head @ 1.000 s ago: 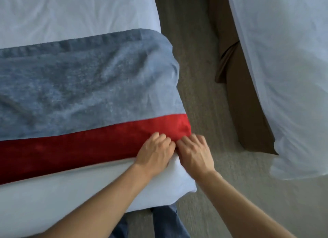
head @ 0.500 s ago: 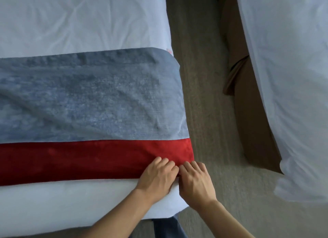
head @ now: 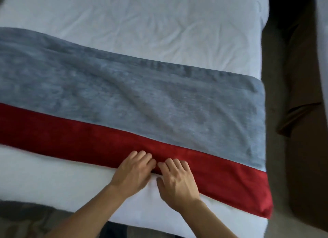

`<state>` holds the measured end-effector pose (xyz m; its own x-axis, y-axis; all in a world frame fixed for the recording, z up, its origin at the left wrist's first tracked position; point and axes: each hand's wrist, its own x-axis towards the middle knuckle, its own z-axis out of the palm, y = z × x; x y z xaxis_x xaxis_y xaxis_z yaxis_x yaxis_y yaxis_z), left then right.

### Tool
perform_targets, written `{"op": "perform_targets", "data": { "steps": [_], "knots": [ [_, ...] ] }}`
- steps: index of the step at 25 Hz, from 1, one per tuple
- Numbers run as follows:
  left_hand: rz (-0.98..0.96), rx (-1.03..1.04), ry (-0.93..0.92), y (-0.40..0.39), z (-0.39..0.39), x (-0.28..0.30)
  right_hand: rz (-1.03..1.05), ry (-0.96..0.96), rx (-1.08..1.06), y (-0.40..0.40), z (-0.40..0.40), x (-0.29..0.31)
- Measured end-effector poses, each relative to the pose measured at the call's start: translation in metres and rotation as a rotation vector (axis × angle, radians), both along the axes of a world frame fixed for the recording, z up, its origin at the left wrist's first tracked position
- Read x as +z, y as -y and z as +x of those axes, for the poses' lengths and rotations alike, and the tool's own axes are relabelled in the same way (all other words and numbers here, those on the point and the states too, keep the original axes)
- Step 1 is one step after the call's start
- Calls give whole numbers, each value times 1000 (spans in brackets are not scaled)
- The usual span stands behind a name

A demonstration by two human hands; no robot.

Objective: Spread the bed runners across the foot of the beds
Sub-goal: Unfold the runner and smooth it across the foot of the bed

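- A grey-and-red runner (head: 142, 102) lies across the foot of a white bed (head: 150, 24), its grey band toward the head, its red band (head: 71, 136) along the near edge, its right end draped over the bed's side.
- Both hands sit side by side on the red band's near hem, about where it meets the white bedding.
- The left hand (head: 133, 173) has its fingers curled down onto the hem; whether it pinches the cloth or only presses it cannot be told from here.
- The right hand (head: 177, 181) is bent the same way, fingertips on the red cloth and thumb on the white sheet just below; its grip is likewise unclear.
- The step in hand looks like straightening and smoothing the near hem, with the runner already laid out across this bed.
- Long ripples cross the grey band, and the runner sits at a slant in this view, so it appears not yet flat.
- The next move likely calls for drawing the hem taut and sweeping the hands outward along it, with light, even pressure so the plush cloth does not bunch.
- The far edge may then want a tug to clear the ripples.
- At right, past a strip of carpet (head: 276, 166), a second bed (head: 322, 42) with a brown skirt (head: 301, 78) shows no runner in the part seen.
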<state>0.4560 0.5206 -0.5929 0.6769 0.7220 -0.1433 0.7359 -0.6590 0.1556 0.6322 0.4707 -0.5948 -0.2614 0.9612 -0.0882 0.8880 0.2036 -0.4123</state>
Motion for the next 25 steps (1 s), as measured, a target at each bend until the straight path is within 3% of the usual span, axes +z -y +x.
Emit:
{"op": "perform_targets", "data": {
  "steps": [4,9,12,20,25],
  "knots": [
    [-6,24,58,-45,-105,1,21,129,-18,-34,-102,-1],
    [-141,-80,168,-4,-128,-4,-22,222,-93,-10,-137,1],
    [-187,-80,218,-5,-144,-1,-72,170,-99,-7,-152,10],
    [-60,268,278,-138,-206,2,33,-12,-219,-139,-210,2],
    [7,292,237,-221,-215,-12,-28,27,-160,-212,-255,-12]
  ]
}}
